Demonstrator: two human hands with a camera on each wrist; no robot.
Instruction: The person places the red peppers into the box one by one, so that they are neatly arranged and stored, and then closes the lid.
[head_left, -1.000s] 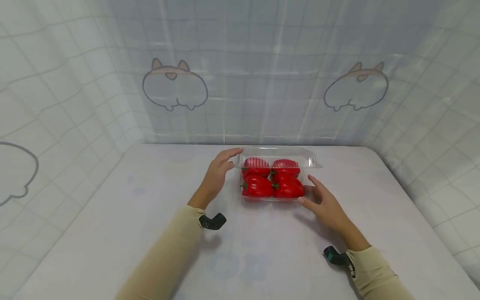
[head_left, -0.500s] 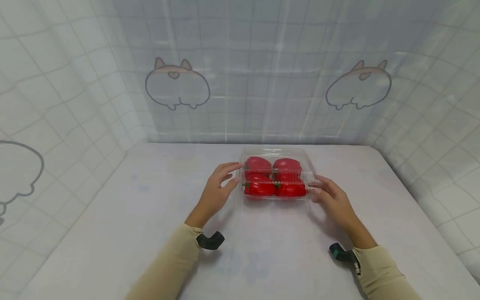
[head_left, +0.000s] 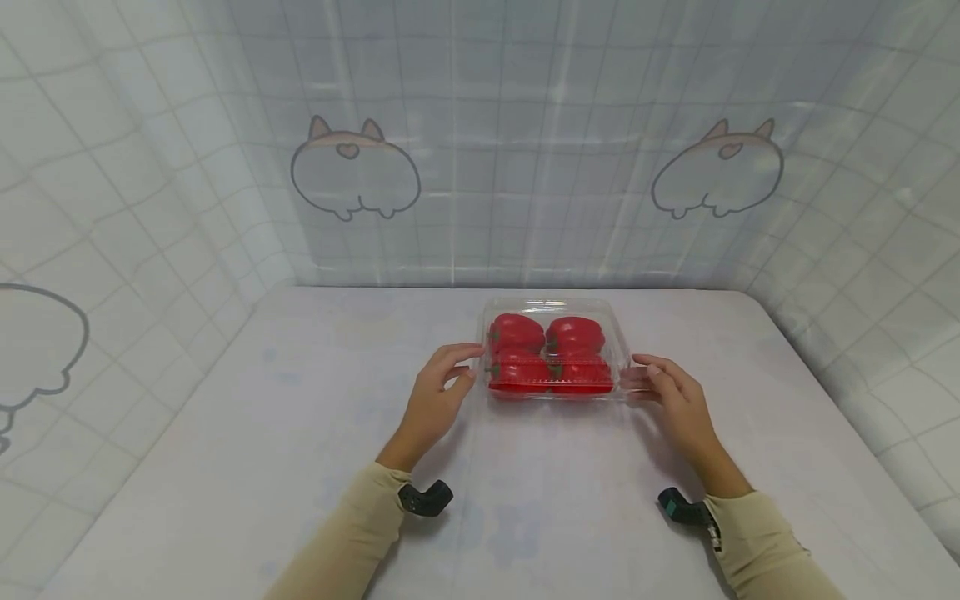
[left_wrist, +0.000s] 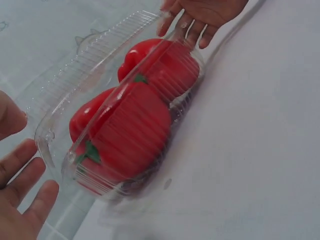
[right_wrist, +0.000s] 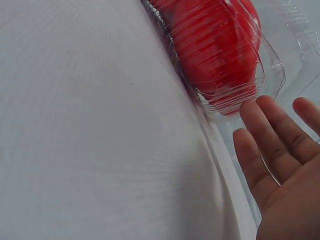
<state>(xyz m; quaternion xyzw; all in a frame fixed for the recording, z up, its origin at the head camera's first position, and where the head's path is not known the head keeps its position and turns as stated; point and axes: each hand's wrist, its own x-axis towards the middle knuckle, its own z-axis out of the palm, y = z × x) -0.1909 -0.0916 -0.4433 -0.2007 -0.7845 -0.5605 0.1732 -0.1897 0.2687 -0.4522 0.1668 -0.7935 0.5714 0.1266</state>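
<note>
A clear plastic clamshell box (head_left: 551, 306) sits on the table with several red bell peppers (head_left: 576, 335) inside, green stems showing. Its hinged lid (left_wrist: 92, 65) slants down over them, its front edge still apart from the base rim. On the box's left side is my left hand (head_left: 433, 402), thumb and index finger spread at the lid's edge. My right hand (head_left: 678, 410) is at the opposite side. In the right wrist view its fingers (right_wrist: 270, 135) are extended, with the tips at the ribbed end wall. The peppers' undersides are hidden.
The white table (head_left: 525, 500) has a pale pattern. A grid-patterned curtain (head_left: 525, 167) with cartoon animals hangs behind and along both sides. A small black device (head_left: 426, 498) is worn on each wrist.
The lid has swung down toward me from a raised position over the peppers. My left hand has come down and nearer with it; my right hand has shifted slightly right.
</note>
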